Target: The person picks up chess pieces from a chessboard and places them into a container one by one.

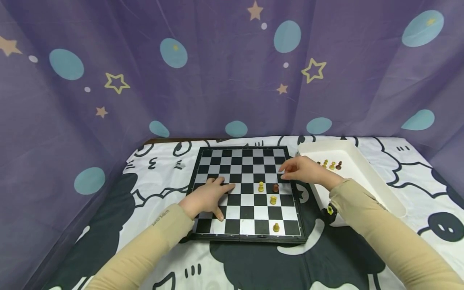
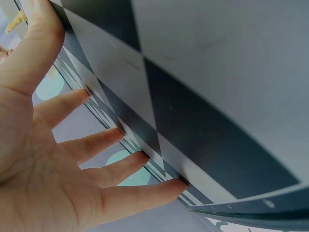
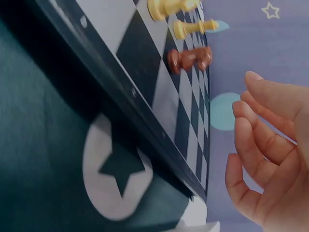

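Observation:
My left hand (image 1: pixel 208 196) rests on the left side of the black-and-white chessboard (image 1: pixel 247 226), its fingers spread and fingertips at the squares in the left wrist view. Over the board's right edge hovers my right hand (image 1: pixel 302 170), fingers loosely bent; the right wrist view shows nothing between thumb and fingers. Closest to it on the board stands a brown chess knight (image 3: pixel 189 59). Beside the knight is a slim yellow chess piece (image 1: pixel 261 186), and another yellow piece (image 1: pixel 273 199) stands just nearer. A yellow pawn (image 1: pixel 276 227) is on the row by the front edge.
Right of the board, a white tray (image 1: pixel 377 183) holds several yellow and brown chess pieces (image 1: pixel 332 165), partly hidden by the right arm. A cartoon-patterned cloth (image 1: pixel 253 266) covers the table. A purple curtain (image 1: pixel 224 80) with stars hangs behind it.

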`<state>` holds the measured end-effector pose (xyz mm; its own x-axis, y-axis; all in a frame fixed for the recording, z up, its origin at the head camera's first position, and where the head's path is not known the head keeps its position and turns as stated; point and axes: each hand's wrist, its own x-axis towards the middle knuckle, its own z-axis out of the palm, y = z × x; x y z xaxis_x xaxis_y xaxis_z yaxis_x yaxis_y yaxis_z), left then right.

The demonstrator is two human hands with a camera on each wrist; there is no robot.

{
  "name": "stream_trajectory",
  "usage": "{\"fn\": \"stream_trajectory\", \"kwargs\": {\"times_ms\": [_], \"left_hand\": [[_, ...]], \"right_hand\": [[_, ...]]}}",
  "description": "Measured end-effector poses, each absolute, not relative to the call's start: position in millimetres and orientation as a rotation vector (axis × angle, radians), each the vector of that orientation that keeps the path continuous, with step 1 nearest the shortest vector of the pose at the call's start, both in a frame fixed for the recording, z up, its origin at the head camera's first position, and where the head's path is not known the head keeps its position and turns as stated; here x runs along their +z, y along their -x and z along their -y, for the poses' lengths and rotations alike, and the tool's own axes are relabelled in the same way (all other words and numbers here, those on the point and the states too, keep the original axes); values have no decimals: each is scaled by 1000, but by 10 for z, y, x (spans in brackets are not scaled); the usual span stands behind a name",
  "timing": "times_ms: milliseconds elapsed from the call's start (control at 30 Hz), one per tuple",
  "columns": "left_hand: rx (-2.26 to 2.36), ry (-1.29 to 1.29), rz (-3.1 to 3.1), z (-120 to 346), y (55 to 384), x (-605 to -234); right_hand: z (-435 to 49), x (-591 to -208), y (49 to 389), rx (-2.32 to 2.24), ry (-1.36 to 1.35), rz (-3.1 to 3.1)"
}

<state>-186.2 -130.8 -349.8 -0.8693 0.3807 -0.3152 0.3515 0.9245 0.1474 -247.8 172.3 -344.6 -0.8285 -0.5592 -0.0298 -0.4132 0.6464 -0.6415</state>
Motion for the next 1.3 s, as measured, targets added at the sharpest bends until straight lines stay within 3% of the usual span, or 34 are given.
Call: {"fn": "stream_trajectory", "kwargs": {"times_ms": [1300], "left_hand": [[141,-540,-2744,1304,1835,-3473]], "right_hand": [[-1558,-3698,2413,-948,896,-2511]]}}
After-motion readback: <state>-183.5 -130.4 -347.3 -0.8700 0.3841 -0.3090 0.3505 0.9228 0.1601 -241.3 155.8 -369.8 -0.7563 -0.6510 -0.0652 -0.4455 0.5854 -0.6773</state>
